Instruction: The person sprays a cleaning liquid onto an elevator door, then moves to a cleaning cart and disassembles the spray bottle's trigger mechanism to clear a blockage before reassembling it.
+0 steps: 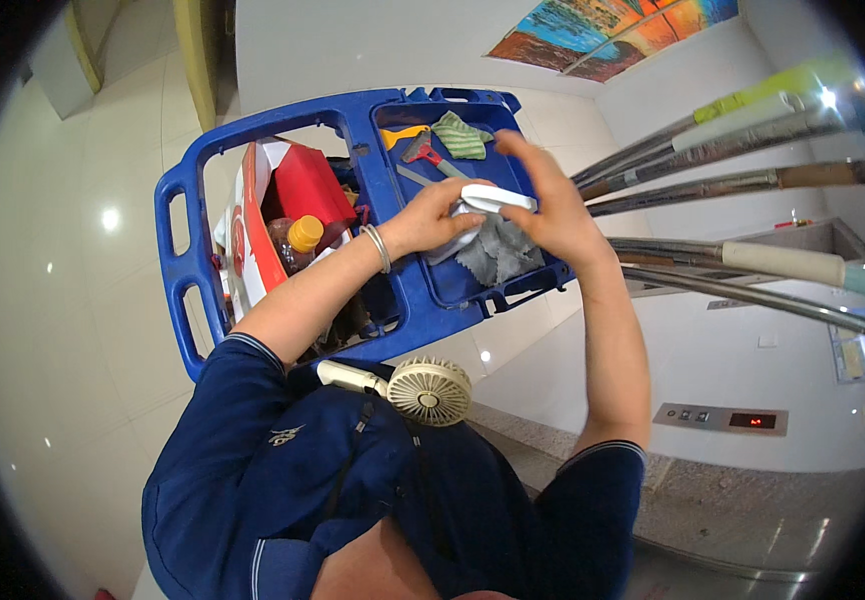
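Observation:
My left hand (441,218) is closed on a white tub (498,197) with a rounded, lid-like top, over the cart's tray. The tub's lower part is mostly hidden by the hand. At its other end, my right hand (553,205) has its fingers spread and slightly blurred, its thumb at the white rim. Crumpled grey cloths (501,255) lie just beneath both hands. Farther back in the blue tray (423,290) are a green striped cloth (462,136), a yellow scraper (403,135) and a red-headed scraper (421,150).
The blue cart (253,125) also carries a bag (249,230), a red box (313,185) and a yellow-capped bottle (303,237). Several long poles (713,190) stick out on the right. A handheld fan (430,392) hangs at my chest. An elevator panel (721,419) is on the wall.

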Tool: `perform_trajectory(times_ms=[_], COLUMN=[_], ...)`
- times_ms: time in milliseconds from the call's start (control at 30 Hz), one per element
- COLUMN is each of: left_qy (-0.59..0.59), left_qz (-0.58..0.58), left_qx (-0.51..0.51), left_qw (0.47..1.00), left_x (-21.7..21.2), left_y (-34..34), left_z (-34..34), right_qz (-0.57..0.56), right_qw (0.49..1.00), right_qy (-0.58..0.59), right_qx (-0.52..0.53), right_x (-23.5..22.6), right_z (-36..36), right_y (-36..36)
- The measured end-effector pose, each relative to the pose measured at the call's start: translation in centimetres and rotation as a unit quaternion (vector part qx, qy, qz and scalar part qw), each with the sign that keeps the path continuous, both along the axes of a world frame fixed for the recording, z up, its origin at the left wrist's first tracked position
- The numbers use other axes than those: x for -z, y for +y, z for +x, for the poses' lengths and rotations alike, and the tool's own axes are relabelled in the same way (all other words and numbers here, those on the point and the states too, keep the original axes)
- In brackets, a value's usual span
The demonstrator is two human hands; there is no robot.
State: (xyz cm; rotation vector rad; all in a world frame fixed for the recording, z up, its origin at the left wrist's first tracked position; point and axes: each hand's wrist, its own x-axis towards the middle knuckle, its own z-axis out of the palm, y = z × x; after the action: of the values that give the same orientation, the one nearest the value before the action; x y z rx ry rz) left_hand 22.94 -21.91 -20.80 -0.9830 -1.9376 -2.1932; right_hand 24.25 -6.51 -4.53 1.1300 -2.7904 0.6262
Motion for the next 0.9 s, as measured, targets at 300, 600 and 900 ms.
perform_trajectory(times_ms=[300,600,900], left_qy=[-0.178,-0.193,-0.262], left_qz=[0.073,0.303,0.41], left_qx=[0.032,0.002,-0.044], left_qw=[0.981,0.933,0.873], left_x=[-5.3,-8.2,-5.7], left_y=[-1.3,-5.9,-8.8], left_z=[-0.9,-1.8,-2.6], right_qz=[-0.438,-0.391,-0.406], right_qw=[0.856,0.893,0.895], right_qy=[-0.224,-0.136,-0.084], right_qx=[0.157,0.175,0.167], right_x=[15.4,14.9,14.0], right_z=[2.4,4.3,4.4], right_y=[4.1,1.4,1.2])
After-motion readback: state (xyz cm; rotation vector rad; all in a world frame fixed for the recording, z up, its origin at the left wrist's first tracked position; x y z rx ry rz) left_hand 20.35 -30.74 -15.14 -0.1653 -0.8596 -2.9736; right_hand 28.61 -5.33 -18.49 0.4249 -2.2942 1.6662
